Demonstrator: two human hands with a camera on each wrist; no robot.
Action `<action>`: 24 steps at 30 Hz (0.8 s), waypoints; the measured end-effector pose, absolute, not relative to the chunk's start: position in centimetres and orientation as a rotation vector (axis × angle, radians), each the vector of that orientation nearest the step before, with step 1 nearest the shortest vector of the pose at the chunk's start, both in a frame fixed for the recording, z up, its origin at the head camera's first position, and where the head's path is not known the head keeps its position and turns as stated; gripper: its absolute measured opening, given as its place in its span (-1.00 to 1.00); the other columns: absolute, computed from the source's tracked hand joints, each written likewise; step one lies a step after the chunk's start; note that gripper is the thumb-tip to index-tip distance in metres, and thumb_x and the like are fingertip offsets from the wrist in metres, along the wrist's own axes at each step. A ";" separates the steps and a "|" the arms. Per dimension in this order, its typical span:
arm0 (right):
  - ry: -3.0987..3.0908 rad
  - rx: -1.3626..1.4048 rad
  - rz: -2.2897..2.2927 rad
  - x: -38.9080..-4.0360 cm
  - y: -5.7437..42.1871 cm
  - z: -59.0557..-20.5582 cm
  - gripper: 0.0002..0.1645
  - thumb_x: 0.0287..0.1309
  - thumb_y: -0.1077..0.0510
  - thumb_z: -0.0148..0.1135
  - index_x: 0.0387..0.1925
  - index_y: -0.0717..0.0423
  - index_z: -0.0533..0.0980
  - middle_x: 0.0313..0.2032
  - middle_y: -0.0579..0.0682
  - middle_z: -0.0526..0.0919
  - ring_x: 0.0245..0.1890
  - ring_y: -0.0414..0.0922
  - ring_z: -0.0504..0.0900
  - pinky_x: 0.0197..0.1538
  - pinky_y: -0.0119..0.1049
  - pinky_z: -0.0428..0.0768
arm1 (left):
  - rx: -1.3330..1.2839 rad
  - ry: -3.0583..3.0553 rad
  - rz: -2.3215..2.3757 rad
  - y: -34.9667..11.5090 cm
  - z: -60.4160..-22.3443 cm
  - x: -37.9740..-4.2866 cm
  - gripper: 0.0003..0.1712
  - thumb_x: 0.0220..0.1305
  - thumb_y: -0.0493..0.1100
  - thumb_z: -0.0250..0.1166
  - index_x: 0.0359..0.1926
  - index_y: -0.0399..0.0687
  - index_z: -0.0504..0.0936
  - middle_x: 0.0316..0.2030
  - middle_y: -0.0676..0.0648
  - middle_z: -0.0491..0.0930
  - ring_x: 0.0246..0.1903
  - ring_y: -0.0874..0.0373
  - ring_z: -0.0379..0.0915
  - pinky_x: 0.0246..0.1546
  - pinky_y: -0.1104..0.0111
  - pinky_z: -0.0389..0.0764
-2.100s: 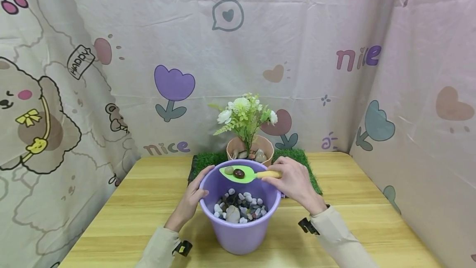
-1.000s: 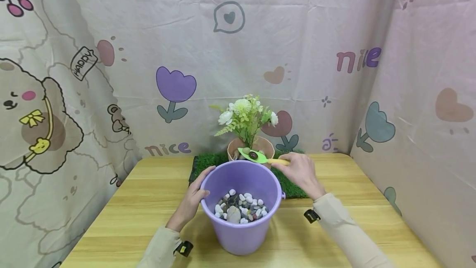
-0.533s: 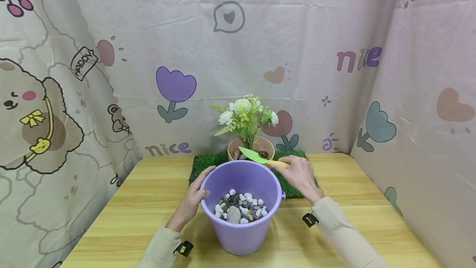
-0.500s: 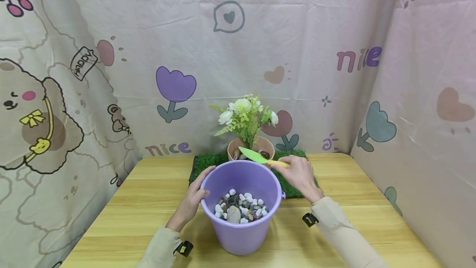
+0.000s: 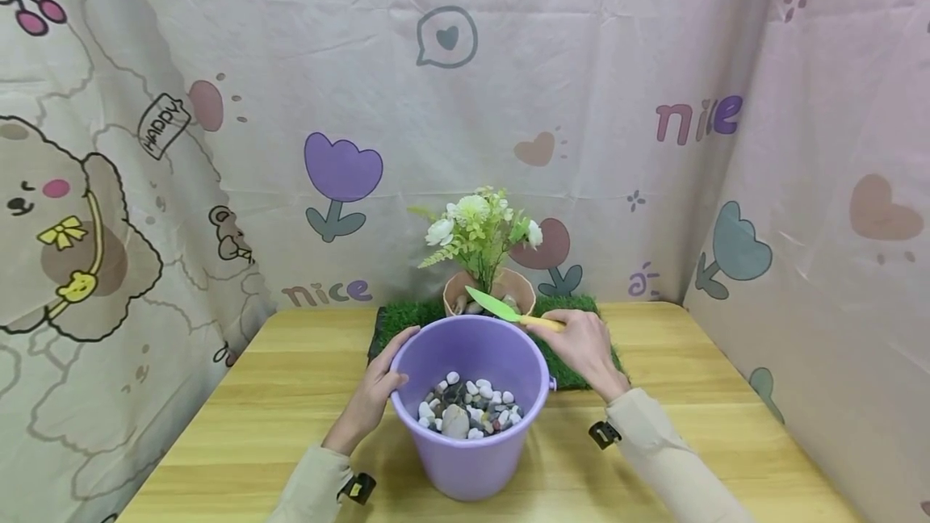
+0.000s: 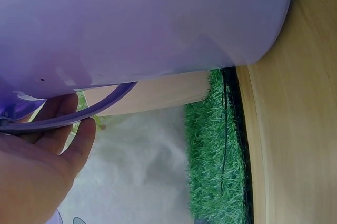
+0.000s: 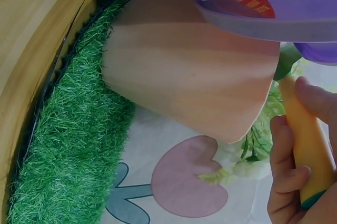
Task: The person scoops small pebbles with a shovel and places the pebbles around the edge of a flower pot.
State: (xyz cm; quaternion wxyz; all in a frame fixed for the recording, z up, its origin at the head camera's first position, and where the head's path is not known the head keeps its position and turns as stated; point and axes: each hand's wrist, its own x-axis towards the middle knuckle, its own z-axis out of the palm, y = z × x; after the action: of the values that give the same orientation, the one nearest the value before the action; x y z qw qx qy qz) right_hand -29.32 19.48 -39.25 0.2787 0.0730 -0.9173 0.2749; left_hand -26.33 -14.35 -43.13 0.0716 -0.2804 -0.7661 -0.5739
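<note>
A purple bucket [image 5: 468, 466] with white, grey and dark pebbles [image 5: 455, 421] in the bottom stands upright at the centre of the table. My left hand [image 5: 372, 395] grips its left rim; in the left wrist view the fingers also lie at the bucket's handle [image 6: 118, 95]. With my right hand [image 5: 581, 345] I hold a small garden trowel by its yellow grip [image 7: 308, 139]. Its green blade [image 5: 492, 304] is tilted over the front of a peach flower pot [image 7: 189, 60] behind the bucket, and carries no stones. Stones inside the pot are partly hidden by the blade.
Artificial white flowers with green leaves [image 5: 479, 232] stand in the pot. Under it lies a green turf mat [image 6: 210, 155] on the wooden table [image 5: 254, 426]. Printed curtains [image 5: 407, 144] close off the back and both sides.
The trowel has moved from over the bucket back to the pot and tipped. A dark red stone and a pale one have slid off its blade into the pot. My left hand keeps its place.
</note>
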 end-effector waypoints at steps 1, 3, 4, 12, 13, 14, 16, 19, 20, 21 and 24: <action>-2.459 0.197 0.738 -29.3 19.5 -39.3 -0.57 -0.07 -0.33 0.41 -0.35 -0.13 0.76 -0.72 -0.25 0.54 -0.72 -0.23 0.35 -0.57 -0.33 0.26 | -0.845 -2.303 -1.724 -14.4 -43.2 -26.3 -0.18 0.12 -0.30 -0.06 0.48 -0.06 0.16 0.37 -0.28 0.27 0.13 -0.27 0.42 -0.02 0.13 0.57; -2.445 0.203 0.743 -29.2 19.4 -39.3 -0.57 -0.09 -0.34 0.41 -0.37 -0.14 0.76 -0.72 -0.24 0.54 -0.71 -0.23 0.35 -0.57 -0.33 0.26 | -0.853 -2.300 -1.719 -14.4 -43.2 -26.4 -0.18 0.12 -0.30 -0.06 0.49 -0.07 0.15 0.38 -0.28 0.26 0.14 -0.27 0.41 -0.01 0.12 0.57; -2.438 0.208 0.748 -29.1 19.4 -39.2 -0.57 -0.09 -0.34 0.42 -0.37 -0.14 0.76 -0.71 -0.24 0.55 -0.71 -0.23 0.35 -0.57 -0.33 0.26 | -0.856 -2.296 -1.717 -14.4 -43.2 -26.4 -0.17 0.11 -0.30 -0.06 0.49 -0.06 0.15 0.38 -0.27 0.26 0.13 -0.27 0.41 0.00 0.12 0.57; -2.422 0.227 0.890 -27.6 19.1 -38.3 -0.63 -0.14 -0.37 0.43 -0.42 -0.25 0.75 -0.59 -0.26 0.67 -0.63 -0.24 0.45 -0.50 -0.35 0.34 | -0.885 -2.265 -1.711 -14.5 -43.2 -26.4 -0.16 0.07 -0.32 -0.06 0.48 -0.12 0.17 0.36 -0.29 0.29 0.11 -0.27 0.43 -0.02 0.18 0.58; -2.419 0.236 0.911 -27.3 19.1 -38.2 -0.64 -0.15 -0.36 0.44 -0.42 -0.24 0.74 -0.58 -0.26 0.68 -0.61 -0.24 0.46 -0.49 -0.35 0.35 | -0.886 -2.267 -1.712 -14.5 -43.2 -26.4 -0.16 0.08 -0.32 -0.06 0.48 -0.12 0.17 0.36 -0.29 0.28 0.11 -0.27 0.43 -0.02 0.19 0.58; -2.415 0.249 0.922 -27.1 19.1 -38.1 -0.65 -0.15 -0.34 0.45 -0.42 -0.24 0.74 -0.57 -0.26 0.68 -0.61 -0.24 0.46 -0.50 -0.36 0.35 | -0.886 -2.270 -1.712 -14.5 -43.2 -26.4 -0.17 0.08 -0.32 -0.06 0.48 -0.13 0.16 0.36 -0.29 0.28 0.11 -0.27 0.43 -0.02 0.19 0.58; -2.408 0.285 0.923 -26.5 19.0 -37.9 -0.67 -0.14 -0.30 0.47 -0.41 -0.22 0.75 -0.56 -0.26 0.68 -0.62 -0.26 0.45 -0.53 -0.38 0.34 | -0.884 -2.275 -1.716 -14.5 -43.2 -26.4 -0.17 0.09 -0.31 -0.06 0.48 -0.11 0.16 0.37 -0.29 0.28 0.12 -0.27 0.43 -0.02 0.18 0.58; -2.397 0.362 0.886 -25.8 18.9 -37.7 -0.69 -0.14 -0.22 0.50 -0.40 -0.16 0.75 -0.55 -0.26 0.68 -0.65 -0.29 0.43 -0.56 -0.41 0.33 | -0.883 -2.282 -1.720 -14.5 -43.2 -26.4 -0.17 0.10 -0.31 -0.06 0.49 -0.06 0.16 0.37 -0.28 0.27 0.13 -0.28 0.42 -0.03 0.18 0.59; -2.395 0.385 0.868 -25.6 18.8 -37.6 -0.70 -0.14 -0.21 0.51 -0.40 -0.15 0.75 -0.56 -0.27 0.68 -0.66 -0.31 0.42 -0.57 -0.42 0.33 | -0.882 -2.283 -1.719 -14.5 -43.2 -26.4 -0.17 0.10 -0.31 -0.06 0.49 -0.05 0.16 0.38 -0.28 0.26 0.14 -0.28 0.42 -0.02 0.18 0.58; -2.394 0.409 0.853 -25.4 18.8 -37.5 -0.70 -0.14 -0.20 0.51 -0.40 -0.15 0.75 -0.56 -0.28 0.67 -0.66 -0.32 0.42 -0.57 -0.42 0.33 | -0.880 -2.284 -1.720 -14.5 -43.2 -26.4 -0.17 0.10 -0.31 -0.06 0.49 -0.03 0.16 0.38 -0.27 0.26 0.14 -0.28 0.41 -0.02 0.18 0.58; -2.392 0.465 0.790 -24.9 18.6 -37.4 -0.71 -0.13 -0.20 0.51 -0.40 -0.16 0.75 -0.56 -0.32 0.64 -0.66 -0.35 0.41 -0.57 -0.43 0.34 | -0.879 -2.282 -1.716 -14.5 -43.2 -26.4 -0.16 0.09 -0.31 -0.06 0.48 0.00 0.17 0.38 -0.27 0.27 0.15 -0.28 0.40 -0.02 0.19 0.58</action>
State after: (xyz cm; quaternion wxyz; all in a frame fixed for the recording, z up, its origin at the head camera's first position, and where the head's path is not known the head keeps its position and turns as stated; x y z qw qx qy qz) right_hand -24.90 18.55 -37.38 0.2859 0.1738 -0.8948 0.2957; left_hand -26.38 -14.49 -43.18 0.0769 -0.2933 -0.7617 -0.5727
